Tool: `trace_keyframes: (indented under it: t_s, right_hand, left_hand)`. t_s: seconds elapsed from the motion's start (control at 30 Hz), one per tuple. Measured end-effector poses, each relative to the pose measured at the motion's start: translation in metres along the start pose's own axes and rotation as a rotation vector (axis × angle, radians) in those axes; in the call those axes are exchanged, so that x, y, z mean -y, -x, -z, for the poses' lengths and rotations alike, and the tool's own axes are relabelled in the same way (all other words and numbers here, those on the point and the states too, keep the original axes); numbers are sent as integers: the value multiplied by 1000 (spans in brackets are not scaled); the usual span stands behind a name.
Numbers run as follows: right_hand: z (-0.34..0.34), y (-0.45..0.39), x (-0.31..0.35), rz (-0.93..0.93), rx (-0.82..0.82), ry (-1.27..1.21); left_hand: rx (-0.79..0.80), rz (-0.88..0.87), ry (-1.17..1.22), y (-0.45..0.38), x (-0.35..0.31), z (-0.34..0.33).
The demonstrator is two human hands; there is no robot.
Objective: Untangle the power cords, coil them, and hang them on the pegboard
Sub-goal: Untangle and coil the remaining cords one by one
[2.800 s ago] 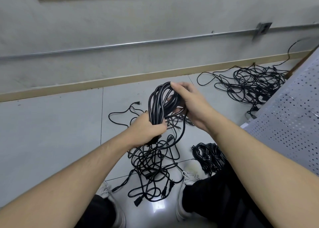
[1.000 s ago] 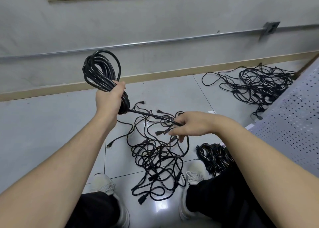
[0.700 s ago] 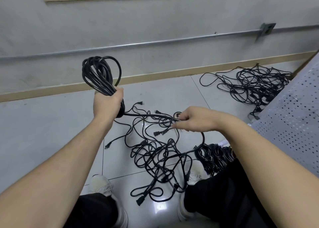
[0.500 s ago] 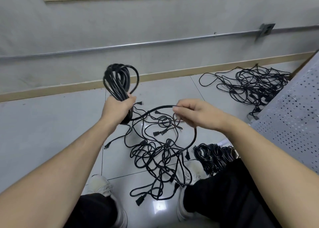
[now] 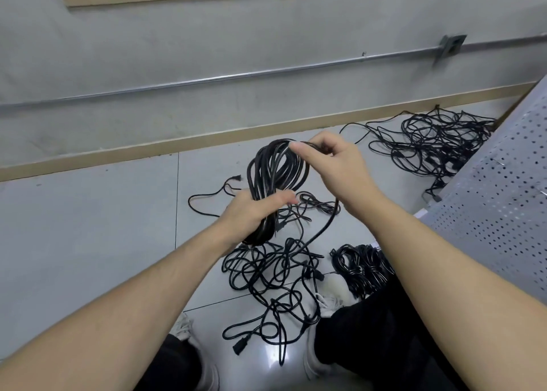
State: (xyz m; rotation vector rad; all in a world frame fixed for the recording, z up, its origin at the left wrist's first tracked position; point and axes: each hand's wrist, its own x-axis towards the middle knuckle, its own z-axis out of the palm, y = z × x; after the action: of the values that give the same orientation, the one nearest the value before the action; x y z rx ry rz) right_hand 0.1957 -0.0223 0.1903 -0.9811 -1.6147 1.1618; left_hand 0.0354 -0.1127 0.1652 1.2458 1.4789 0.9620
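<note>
The left hand (image 5: 254, 213) grips the black coil (image 5: 275, 177) at its lower end, the right hand (image 5: 334, 162) pinches a strand at the coil's top, tangled cords (image 5: 275, 278) on bare floor tiles (image 5: 88, 227) below the coil.

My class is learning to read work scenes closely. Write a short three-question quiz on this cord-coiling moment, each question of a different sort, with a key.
1. True or false: the left hand grips the coil of cord round its lower part.
2. Multiple choice: the right hand is
A. resting flat on the pegboard
B. holding a strand at the top of the coil
C. picking up a plug from the floor
3. Fill in: the small bundle of cord lies on the floor beside the person's ______ leg.

Key: 1 true; 2 B; 3 right.
</note>
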Motion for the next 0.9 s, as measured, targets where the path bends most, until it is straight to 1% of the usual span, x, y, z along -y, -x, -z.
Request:
trace_keyframes:
  t_s: [0.07, 0.17, 0.23, 0.33, 0.43, 0.57, 0.6, 0.7, 0.77, 0.83, 0.9]
  right_hand:
    - [-7, -2, -2, -45, -38, -67]
    - [-22, 1, -4, -128, -2, -259]
    - [-28, 2, -6, -145, -18, -286]
    - [-30, 1, -9, -249, 13, -297]
    - [-32, 2, -5, -250, 1, -261]
    - [-32, 5, -3, -270, -40, -313]
    - [-32, 5, -3, -289, -43, -336]
    - [-33, 5, -1, -348, -80, -493]
    - [-33, 5, -1, -405, -111, -580]
    - [-33, 8, -4, -484, -122, -595]
    - [-33, 9, -6, -500, -123, -586]
  left_hand:
    - [4, -29, -3, 0, -1, -5]
    - [12, -32, 0, -1, 4, -5]
    - [48, -34, -47, -1, 6, -4]
    - [137, -66, -63, 2, 5, -6]
    - [206, -32, 42, 5, 6, -6]
    - [327, 5, 204, 2, 7, 0]
    - [341, 2, 232, 3, 7, 0]
    - [301, -2, 241, 6, 7, -9]
    - [305, 32, 269, 7, 5, -12]
    - [363, 100, 348, 5, 7, -11]
    - [424, 146, 410, 2, 9, -9]
